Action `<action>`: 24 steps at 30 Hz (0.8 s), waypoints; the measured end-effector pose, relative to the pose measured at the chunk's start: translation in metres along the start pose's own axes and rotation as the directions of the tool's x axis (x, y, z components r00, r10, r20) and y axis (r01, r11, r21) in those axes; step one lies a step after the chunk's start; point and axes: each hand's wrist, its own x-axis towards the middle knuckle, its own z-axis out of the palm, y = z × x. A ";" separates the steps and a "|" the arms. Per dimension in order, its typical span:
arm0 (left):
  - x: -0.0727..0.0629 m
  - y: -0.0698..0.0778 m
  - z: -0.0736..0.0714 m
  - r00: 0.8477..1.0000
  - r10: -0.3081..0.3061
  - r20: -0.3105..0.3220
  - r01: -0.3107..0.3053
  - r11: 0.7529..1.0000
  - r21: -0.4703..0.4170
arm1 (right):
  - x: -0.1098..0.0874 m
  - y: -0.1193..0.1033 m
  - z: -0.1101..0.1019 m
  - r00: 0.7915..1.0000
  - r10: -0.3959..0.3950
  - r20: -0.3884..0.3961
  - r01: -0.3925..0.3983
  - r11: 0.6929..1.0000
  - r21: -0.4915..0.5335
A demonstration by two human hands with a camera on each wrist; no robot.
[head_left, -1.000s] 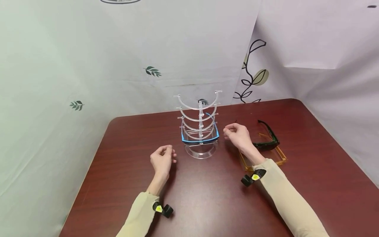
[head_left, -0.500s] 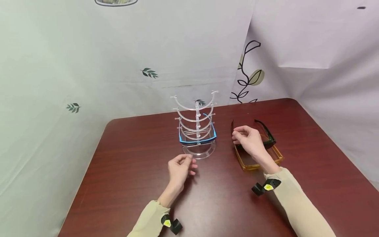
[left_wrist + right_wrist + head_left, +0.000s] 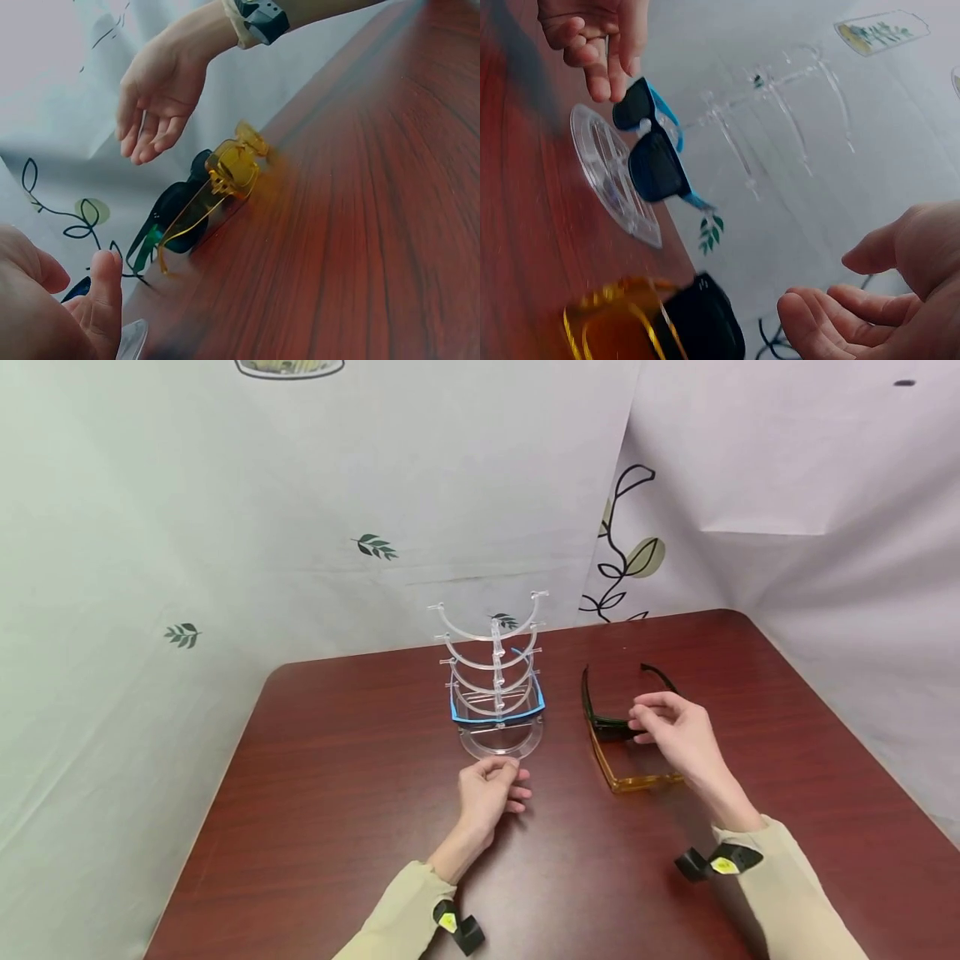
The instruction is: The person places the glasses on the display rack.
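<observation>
A clear glasses stand [image 3: 498, 652] with stacked curved arms rises from the table. Blue-framed sunglasses [image 3: 498, 718] sit on its lowest arm, dark lenses facing the person in the right wrist view. My left hand [image 3: 487, 789] hovers in front of the stand's round base, fingers loosely bent, holding nothing. Black sunglasses [image 3: 611, 727] and yellow-framed glasses [image 3: 637, 783] lie together on the right, temples pointing away. Above them hangs my right hand [image 3: 678, 731], empty, hiding part of both; the left wrist view shows its relaxed fingers [image 3: 154, 135] apart from the glasses.
The dark red wooden table [image 3: 337, 760] has its back edge close to a white printed cloth [image 3: 300, 527]. More cloth hangs along the left and right sides. A black wrist camera [image 3: 468, 935] sticks out beside the left sleeve.
My left hand has moved right, to the front of the stand's base. My right hand has drawn back rightward from beside the stand to over the black and yellow glasses.
</observation>
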 end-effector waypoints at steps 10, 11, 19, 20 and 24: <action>0.000 -0.004 0.016 0.999 -0.022 0.027 0.023 1.000 -0.010 | -0.017 0.012 -0.032 0.995 0.046 -0.086 -0.049 0.998 -0.025; 0.000 -0.004 0.018 0.999 -0.026 0.031 0.026 1.000 -0.012 | -0.018 0.012 -0.035 0.995 0.048 -0.091 -0.051 0.998 -0.029; 0.001 -0.006 0.034 0.997 -0.048 0.052 0.049 0.999 -0.018 | -0.022 0.021 -0.055 0.992 0.089 -0.088 -0.096 0.993 -0.071; 0.001 -0.006 0.036 0.997 -0.052 0.052 0.053 0.998 -0.020 | -0.022 0.023 -0.057 0.991 0.099 -0.090 -0.106 0.992 -0.071; 0.003 -0.009 0.042 0.996 -0.070 0.056 0.071 0.997 -0.026 | -0.022 0.030 -0.066 0.987 0.122 -0.106 -0.131 0.988 -0.084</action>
